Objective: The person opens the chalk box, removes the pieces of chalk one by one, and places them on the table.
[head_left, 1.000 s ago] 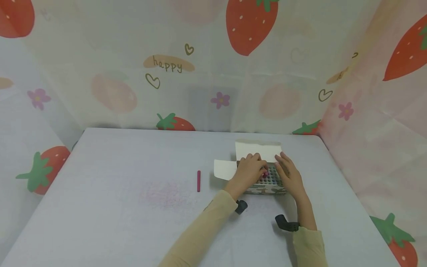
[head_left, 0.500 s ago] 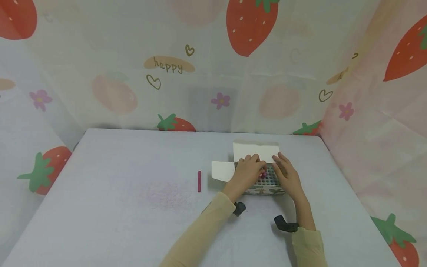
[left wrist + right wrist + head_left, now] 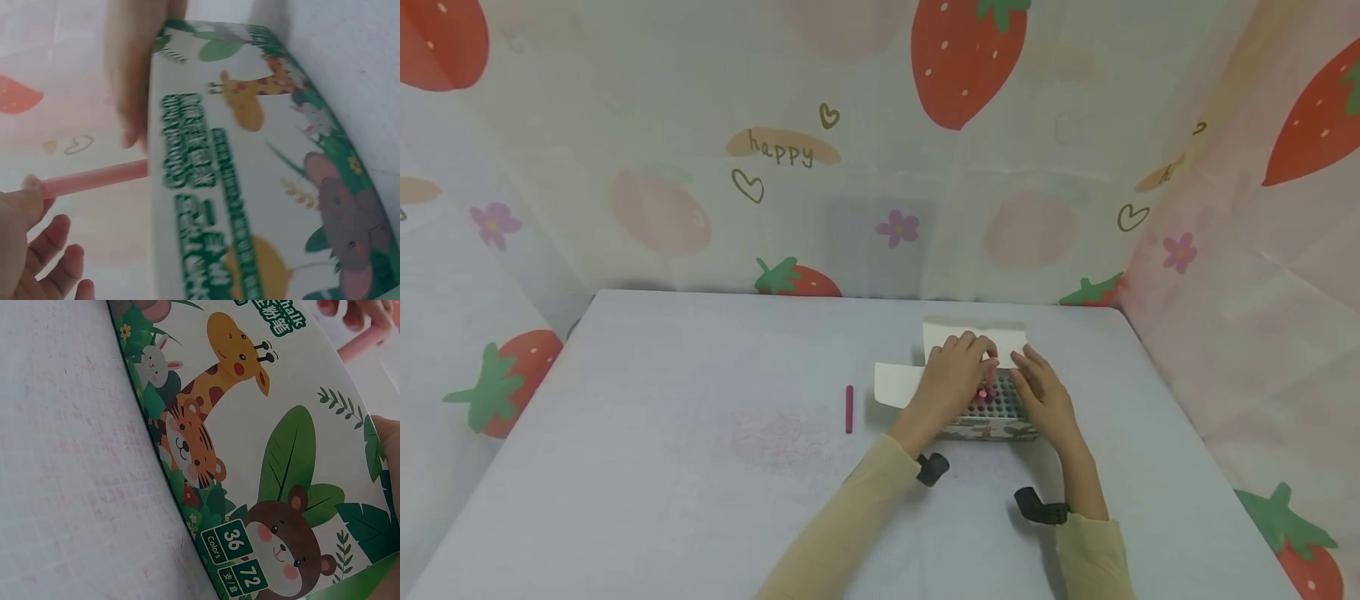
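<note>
An open chalk box [image 3: 988,431] stands on the table, its front printed with cartoon animals in the wrist views. Its top shows rows of chalk ends. My left hand [image 3: 951,375] is above the left part of the box. In the left wrist view the thumb and fingers pinch a pink chalk stick [image 3: 94,179], whose far end disappears behind the box's edge. My right hand [image 3: 1048,404] rests at the right side of the box with loosely bent fingers; in the right wrist view, part of it shows at the box's edge.
One dark pink chalk stick [image 3: 849,409] lies on the white table [image 3: 625,467] left of the box. White flaps [image 3: 898,385] fold out at the box's left and back. Faint pink marks colour the tabletop. A strawberry-print curtain [image 3: 700,83] surrounds the table.
My left hand has risen a little over the box, and its knuckles now overlap the back flap more. My right hand stays nearly in place beside the box.
</note>
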A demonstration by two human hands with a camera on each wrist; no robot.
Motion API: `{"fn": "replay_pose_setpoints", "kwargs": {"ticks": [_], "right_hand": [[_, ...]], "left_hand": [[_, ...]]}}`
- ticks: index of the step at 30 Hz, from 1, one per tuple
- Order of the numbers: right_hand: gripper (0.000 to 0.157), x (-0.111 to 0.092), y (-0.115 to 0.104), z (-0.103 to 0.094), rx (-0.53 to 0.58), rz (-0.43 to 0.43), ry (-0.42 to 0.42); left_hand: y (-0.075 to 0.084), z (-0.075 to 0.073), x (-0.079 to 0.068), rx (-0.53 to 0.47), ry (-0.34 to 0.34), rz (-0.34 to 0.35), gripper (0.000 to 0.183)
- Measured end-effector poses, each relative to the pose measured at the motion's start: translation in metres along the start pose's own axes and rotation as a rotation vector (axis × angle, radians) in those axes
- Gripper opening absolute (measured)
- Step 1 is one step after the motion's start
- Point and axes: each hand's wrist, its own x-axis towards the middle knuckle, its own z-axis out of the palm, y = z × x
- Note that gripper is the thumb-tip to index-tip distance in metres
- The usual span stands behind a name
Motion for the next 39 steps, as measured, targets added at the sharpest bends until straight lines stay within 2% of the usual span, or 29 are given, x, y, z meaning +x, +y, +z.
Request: {"fn": "replay_pose_setpoints", "kwargs": {"ticks": [9,16,25,30,39], "right_hand": [[0.047,0.000,0.001,0.000,-0.019,0.010,-0.004],[0.046,0.000,0.002,0.000,-0.015,0.006,-0.010],[0.047,0.000,0.004,0.000,0.004,-0.007,-0.015],[0.045,0.001,0.005,0.000,0.008,-0.019,-0.009],[0.046,0.000,0.005,0.000,0.009,-0.013,-0.014]], "left_hand": [[-0.008,-0.026,-0.005,-0.222,0.169,0.018,0.022],[-0.020,-0.039,-0.016,-0.301,0.219,-0.011,0.019],[-0.044,-0.053,-0.033,-0.360,0.336,0.010,0.015],[-0.059,-0.062,-0.042,-0.405,0.350,0.002,0.014],[-0.086,-0.074,-0.059,-0.363,0.308,-0.084,0.015]]}}
